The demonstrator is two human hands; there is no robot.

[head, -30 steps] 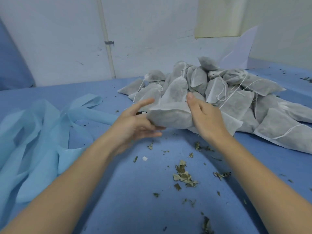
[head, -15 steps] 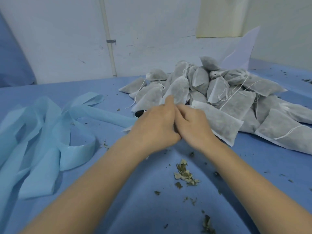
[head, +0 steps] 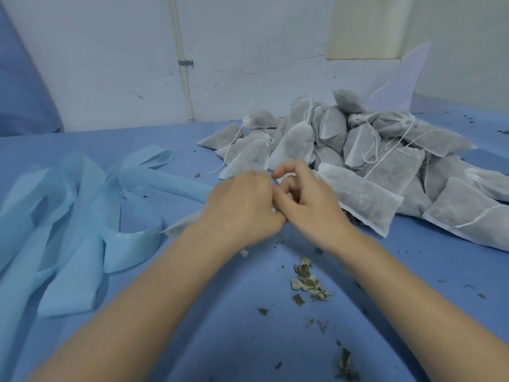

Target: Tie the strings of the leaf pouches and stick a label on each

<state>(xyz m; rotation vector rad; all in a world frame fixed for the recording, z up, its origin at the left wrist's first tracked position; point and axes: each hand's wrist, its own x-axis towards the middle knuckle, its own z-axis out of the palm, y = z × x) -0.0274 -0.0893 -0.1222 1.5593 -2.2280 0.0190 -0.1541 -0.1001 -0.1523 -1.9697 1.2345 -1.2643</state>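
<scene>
lying in a loose heap at the back right of the blue table (head: 248,340), the leaf pouches (head: 385,150) are pale grey-white mesh bags, flat and roughly rectangular, with dark leaf showing through the fabric and thin white strings (head: 371,150) trailing over them. one long pouch (head: 363,197) lies at the near edge of the heap, just beside the right hand (head: 311,208). a corner of another pouch (head: 181,226) shows under the left wrist, most of it covered by the hands

both hands meet at the middle of the table, knuckles up, touching each other. the left hand (head: 242,208) is curled into a loose fist with its fingers tucked under, and a small bit of white shows at its inner edge where it meets the right hand. the right hand's forefinger and thumb are bent toward each other in a pinch above the other fingers, which are curled. what either hand has hold of cannot be made out, as the fingertips face away and the left hand is blurred

dry leaf crumbs (head: 308,282) are scattered on the table between the forearms. light blue fabric strips (head: 77,216) lie tangled at the left, cut off by the frame edge. no label can be picked out among the pouches at this sharpness
</scene>
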